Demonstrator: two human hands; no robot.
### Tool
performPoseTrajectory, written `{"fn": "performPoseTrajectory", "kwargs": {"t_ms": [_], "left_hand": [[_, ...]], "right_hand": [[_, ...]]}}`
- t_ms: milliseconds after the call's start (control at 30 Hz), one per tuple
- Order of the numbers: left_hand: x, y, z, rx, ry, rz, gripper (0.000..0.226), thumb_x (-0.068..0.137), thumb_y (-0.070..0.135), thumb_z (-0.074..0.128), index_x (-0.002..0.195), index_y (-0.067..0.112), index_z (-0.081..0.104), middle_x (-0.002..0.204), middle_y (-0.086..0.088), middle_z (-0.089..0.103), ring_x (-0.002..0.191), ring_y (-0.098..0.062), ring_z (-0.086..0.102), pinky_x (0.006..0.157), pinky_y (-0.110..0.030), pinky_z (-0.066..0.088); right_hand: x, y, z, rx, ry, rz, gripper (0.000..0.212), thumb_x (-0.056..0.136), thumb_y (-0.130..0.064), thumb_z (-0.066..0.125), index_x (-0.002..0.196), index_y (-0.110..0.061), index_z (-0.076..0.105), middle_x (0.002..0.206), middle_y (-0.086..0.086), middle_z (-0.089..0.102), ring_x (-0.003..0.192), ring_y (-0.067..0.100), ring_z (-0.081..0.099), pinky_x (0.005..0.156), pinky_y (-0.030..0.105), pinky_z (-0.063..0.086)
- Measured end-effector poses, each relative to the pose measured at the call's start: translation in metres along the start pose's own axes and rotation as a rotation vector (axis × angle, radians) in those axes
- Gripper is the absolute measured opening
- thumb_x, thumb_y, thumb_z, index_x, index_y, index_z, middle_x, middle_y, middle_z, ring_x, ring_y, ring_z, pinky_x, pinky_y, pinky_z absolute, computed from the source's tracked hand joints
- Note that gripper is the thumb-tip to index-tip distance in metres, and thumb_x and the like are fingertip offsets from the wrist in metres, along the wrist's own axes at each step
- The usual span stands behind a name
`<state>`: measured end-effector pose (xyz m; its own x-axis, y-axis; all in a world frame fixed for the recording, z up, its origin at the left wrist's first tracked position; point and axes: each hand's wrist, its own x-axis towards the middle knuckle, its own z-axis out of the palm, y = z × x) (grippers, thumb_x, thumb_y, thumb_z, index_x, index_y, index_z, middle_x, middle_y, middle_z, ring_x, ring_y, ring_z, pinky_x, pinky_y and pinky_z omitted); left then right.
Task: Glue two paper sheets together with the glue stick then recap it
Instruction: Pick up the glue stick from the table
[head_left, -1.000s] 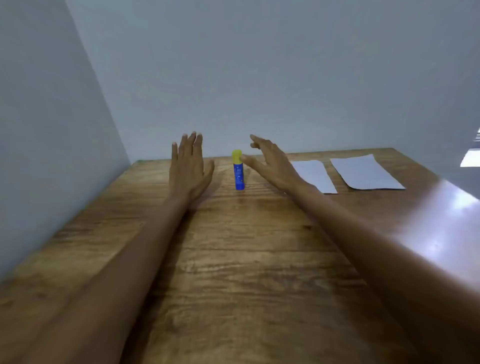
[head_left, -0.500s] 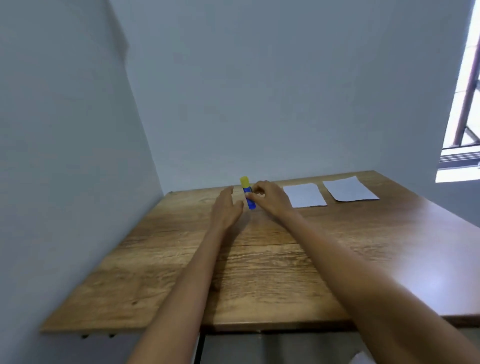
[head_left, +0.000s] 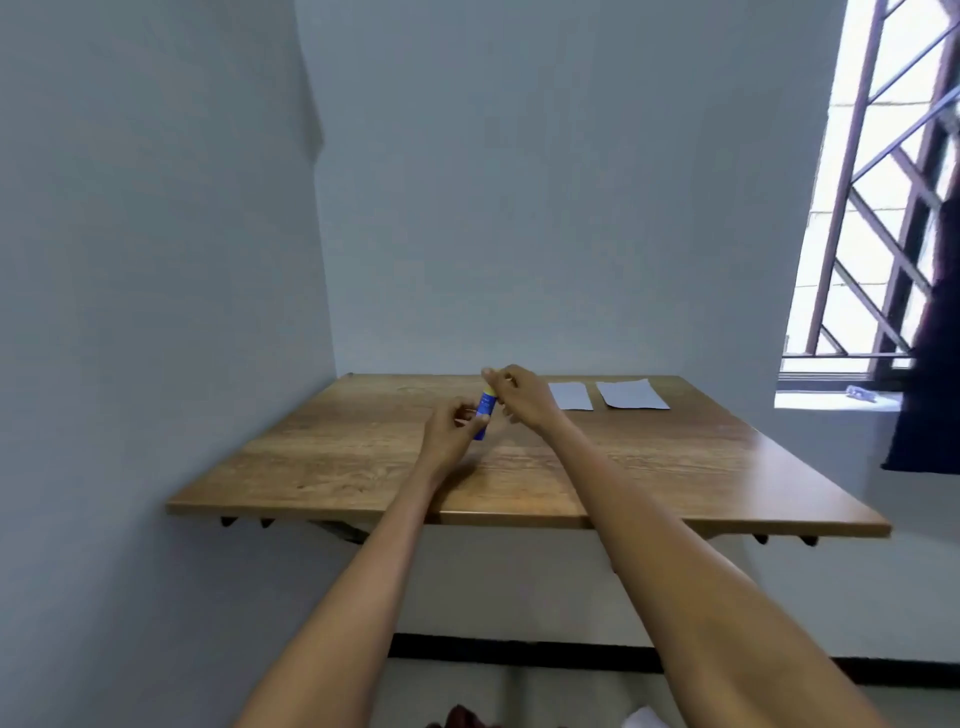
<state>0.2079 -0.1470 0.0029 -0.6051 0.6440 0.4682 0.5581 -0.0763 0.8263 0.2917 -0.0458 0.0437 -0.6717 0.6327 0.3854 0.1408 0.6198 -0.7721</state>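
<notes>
Now that I have lifted the glue stick (head_left: 484, 414) off the table (head_left: 675, 457), my left hand (head_left: 451, 427) holds its blue body and my right hand (head_left: 519, 395) pinches the yellow cap, so I can pull it off.

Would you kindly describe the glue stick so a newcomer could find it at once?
Start at the wooden table in the corner. Above its middle, the left hand and right hand hold a small tube: the glue stick, blue with a yellow cap, unlike the flat white sheets.
</notes>
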Motion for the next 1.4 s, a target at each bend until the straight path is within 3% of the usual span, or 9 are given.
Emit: {"fn": "performPoseTrajectory", "kwargs": {"t_ms": [100,333,500,667,800,933,1067,1233,1400], "left_hand": [[-0.012,0.005,-0.003,0.025,-0.004,0.005,0.023,0.088,0.007,0.060,0.110,-0.001,0.059,0.100,-0.010,0.060,0.093,-0.022,0.057,0.084,-0.035,0.049],[-0.036,0.013,-0.013,0.096,-0.049,0.085,0.028,0.085,0.009,0.066,0.111,0.004,0.059,0.099,-0.005,0.059,0.089,-0.016,0.056,0.078,-0.027,0.049],[-0.048,0.020,-0.014,0.147,0.001,0.182,0.016,0.077,0.015,0.076,0.089,0.011,0.066,0.080,0.004,0.063,0.069,-0.004,0.056,0.059,-0.009,0.046],[-0.048,0.023,-0.026,0.222,0.013,0.160,0.021,0.077,0.013,0.075,0.091,0.000,0.067,0.087,-0.010,0.067,0.076,-0.017,0.057,0.071,-0.033,0.049],[-0.047,0.022,-0.037,0.266,-0.061,0.155,0.015,0.084,0.011,0.065,0.091,-0.001,0.070,0.092,-0.016,0.070,0.079,-0.016,0.058,0.074,-0.036,0.048],[-0.048,0.015,-0.037,0.232,-0.015,0.111,0.018,0.087,0.013,0.063,0.097,0.000,0.070,0.094,-0.013,0.069,0.083,-0.014,0.057,0.071,-0.024,0.043],[-0.047,0.016,-0.027,0.127,0.021,0.060,0.019,0.089,0.012,0.061,0.103,0.000,0.065,0.095,-0.011,0.064,0.086,-0.016,0.056,0.070,-0.021,0.043],[-0.036,0.018,-0.014,-0.152,0.099,-0.072,0.027,0.090,0.012,0.059,0.114,0.001,0.055,0.110,-0.020,0.064,0.101,-0.031,0.063,0.092,-0.042,0.052],[-0.019,0.020,0.000,-0.387,0.220,-0.136,0.034,0.088,0.007,0.063,0.119,-0.006,0.057,0.104,-0.018,0.063,0.095,-0.025,0.062,0.087,-0.037,0.054]], "right_hand": [[-0.004,-0.014,-0.009,-0.132,-0.002,-0.003,0.039,0.094,-0.050,0.045,0.072,-0.018,0.048,0.071,0.000,0.053,0.066,0.020,0.053,0.069,0.040,0.052],[-0.022,-0.031,-0.027,-0.256,-0.233,-0.027,0.028,0.092,-0.036,0.058,0.074,-0.017,0.050,0.067,0.002,0.058,0.051,0.013,0.054,0.047,0.019,0.042],[-0.040,-0.032,-0.029,-0.220,-0.287,0.031,0.014,0.091,-0.019,0.058,0.082,-0.007,0.057,0.071,0.009,0.059,0.057,0.018,0.057,0.052,0.023,0.048],[-0.045,-0.037,-0.022,-0.177,-0.318,0.012,0.016,0.095,-0.019,0.052,0.088,-0.005,0.055,0.073,0.008,0.058,0.060,0.017,0.056,0.056,0.024,0.050],[-0.046,-0.038,-0.026,-0.173,-0.377,-0.109,0.009,0.096,-0.014,0.052,0.102,-0.007,0.053,0.082,0.004,0.056,0.071,0.014,0.055,0.068,0.024,0.050],[-0.045,-0.039,-0.039,-0.221,-0.384,-0.129,0.025,0.094,-0.013,0.055,0.117,-0.003,0.055,0.099,0.013,0.061,0.086,0.018,0.057,0.086,0.036,0.048],[-0.048,-0.034,-0.043,0.032,-0.203,-0.055,0.024,0.094,-0.014,0.049,0.116,-0.006,0.056,0.091,0.006,0.058,0.074,0.012,0.054,0.069,0.026,0.046],[-0.050,-0.017,-0.030,0.605,0.029,0.311,0.024,0.095,-0.017,0.031,0.095,-0.007,0.053,0.069,0.004,0.039,0.057,0.014,0.038,0.045,0.022,0.037],[-0.045,0.001,-0.009,0.634,-0.123,0.480,0.020,0.101,-0.017,0.038,0.085,-0.010,0.048,0.065,0.002,0.033,0.051,0.009,0.028,0.033,0.013,0.028]]}}
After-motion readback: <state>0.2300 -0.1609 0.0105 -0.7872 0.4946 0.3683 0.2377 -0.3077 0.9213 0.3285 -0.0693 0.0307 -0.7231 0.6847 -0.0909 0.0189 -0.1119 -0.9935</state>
